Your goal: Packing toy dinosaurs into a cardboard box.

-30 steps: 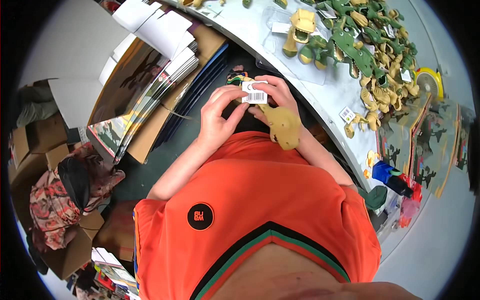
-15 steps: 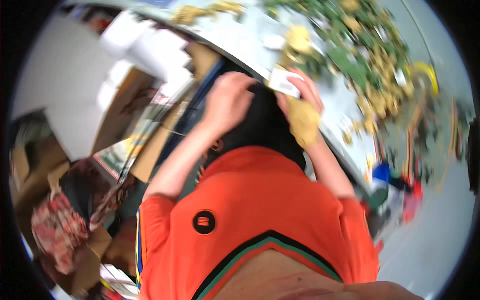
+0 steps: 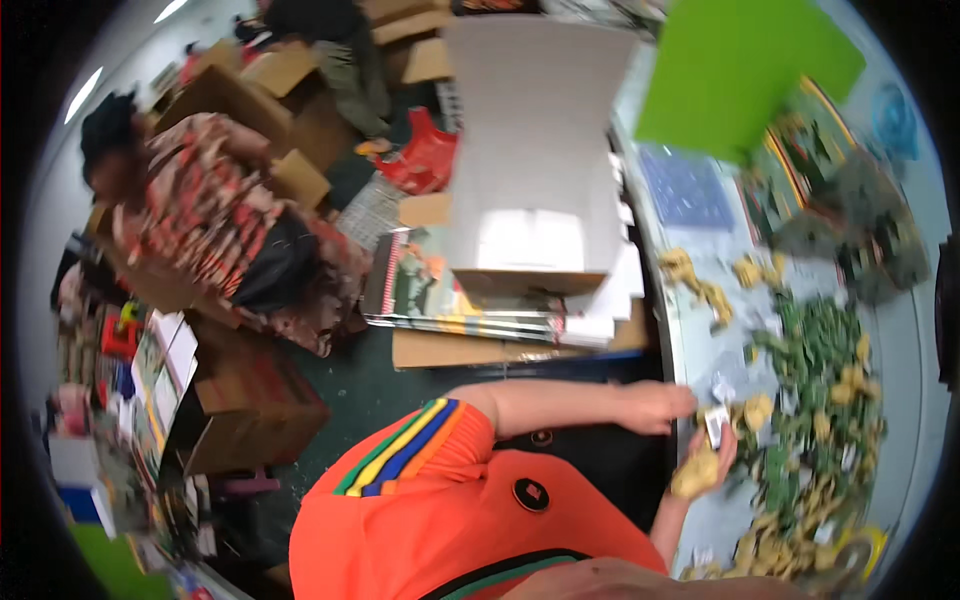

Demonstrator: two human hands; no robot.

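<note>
My right hand (image 3: 722, 447) is at the table's near edge, gripping a lumpy tan piece (image 3: 695, 474) by its white label (image 3: 717, 425). The piece hangs over my palm toward the wrist. Close beside it, my left hand (image 3: 660, 406) reaches across with its fingers drawn together; whatever may be in them is too blurred to make out. Just past my right hand lies another tan piece (image 3: 757, 411). A spread of green pieces (image 3: 810, 350) covers the table beyond, with more tan pieces (image 3: 770, 548) heaped nearer me.
Along the table (image 3: 690, 300) stand a bright green board (image 3: 740, 75) and printed boxes (image 3: 815, 165). A big white-lined carton (image 3: 540, 140) sits left of the table, above flat printed sheets (image 3: 420, 280). A person in a patterned top (image 3: 205, 190) is bent among cardboard boxes (image 3: 245, 400).
The view has swung to the left, bringing the carton, the green board and the other person into sight. My right hand keeps the tan piece; my left hand has come closer to it.
</note>
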